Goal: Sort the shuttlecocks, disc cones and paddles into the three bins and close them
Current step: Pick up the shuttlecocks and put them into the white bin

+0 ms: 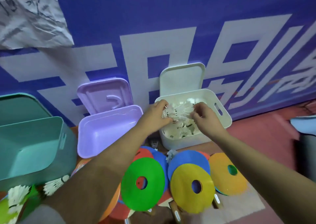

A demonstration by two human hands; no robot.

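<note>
Both hands, left hand (158, 113) and right hand (206, 116), have fingers closed on a bunch of shuttlecocks (178, 111) above the white bin (220, 121). Letting go unevenly could spill some over the rim onto the cones (142, 183).

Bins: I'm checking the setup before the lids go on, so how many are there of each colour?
Teal bin: 1
Purple bin: 1
White bin: 1
Total: 3 bins. All are open; the purple and white lids stand propped behind them. Only the white one holds shuttlecocks, and both hands (left, right) are over it, gripping more.
</note>
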